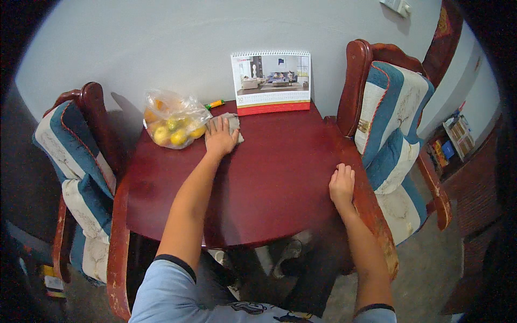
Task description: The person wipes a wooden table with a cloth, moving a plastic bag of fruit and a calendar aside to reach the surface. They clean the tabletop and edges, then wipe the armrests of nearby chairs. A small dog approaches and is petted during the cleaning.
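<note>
My left hand (221, 139) lies flat on a grey cloth (233, 120), fingers spread, pressing it to the dark red wooden table (258, 177) rather than gripping it. Just left of that hand stands a clear plastic bag (177, 105) with yellow fruit (178, 137) and some orange fruit inside. Near the table's right edge rests my right hand (342, 183), its fingers curled in loosely and nothing seen in them.
A spiral desk calendar (274, 82) stands against the wall. Behind the bag lies a small green and yellow tube-like item (215, 104). Wooden armchairs with striped cushions (398, 105) flank the table; the left one has similar cushions (76, 141).
</note>
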The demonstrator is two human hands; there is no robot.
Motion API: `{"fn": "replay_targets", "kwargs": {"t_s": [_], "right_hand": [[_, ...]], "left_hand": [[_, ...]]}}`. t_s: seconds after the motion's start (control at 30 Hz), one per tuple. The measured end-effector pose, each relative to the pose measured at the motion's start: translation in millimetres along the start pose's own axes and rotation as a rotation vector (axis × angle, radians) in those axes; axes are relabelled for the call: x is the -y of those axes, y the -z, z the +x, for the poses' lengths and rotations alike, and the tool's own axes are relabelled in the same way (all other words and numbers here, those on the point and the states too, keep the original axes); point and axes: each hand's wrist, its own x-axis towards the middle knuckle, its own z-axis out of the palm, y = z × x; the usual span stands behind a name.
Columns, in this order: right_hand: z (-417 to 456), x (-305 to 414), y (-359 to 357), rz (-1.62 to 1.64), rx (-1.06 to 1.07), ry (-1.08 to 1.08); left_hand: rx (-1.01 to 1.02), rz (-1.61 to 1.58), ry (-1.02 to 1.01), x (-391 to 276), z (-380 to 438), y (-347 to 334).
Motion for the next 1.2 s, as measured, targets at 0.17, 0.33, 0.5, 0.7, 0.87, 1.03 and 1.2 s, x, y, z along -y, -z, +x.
{"fn": "replay_targets", "kwargs": {"t_s": [0.17, 0.33, 0.5, 0.7, 0.87, 1.03, 1.2], "right_hand": [[1, 4, 0, -0.115, 0.076, -0.086], [2, 10, 4, -0.139, 0.111, -0.121], [0, 12, 3, -0.114, 0.095, -0.116], [0, 6, 8, -0.058, 0.116, -0.105], [2, 6, 7, -0.04, 0.075, -0.084], [9, 0, 2, 0.026, 0.052, -0.091], [5, -1, 9, 0.048, 0.043, -0.027]], "left_hand": [[0.07, 0.066, -0.059, -26, -39, 5], [0.141, 0.045, -0.207, -76, -42, 6], [0.152, -0.015, -0.333, -150, -24, -8], [0.119, -0.075, -0.455, -230, -7, -18], [0.101, -0.017, -0.561, -241, -14, -15], [-0.053, 0.094, -0.891, -230, -88, -6], [0.024, -0.129, -0.879, -164, -207, 21]]}}
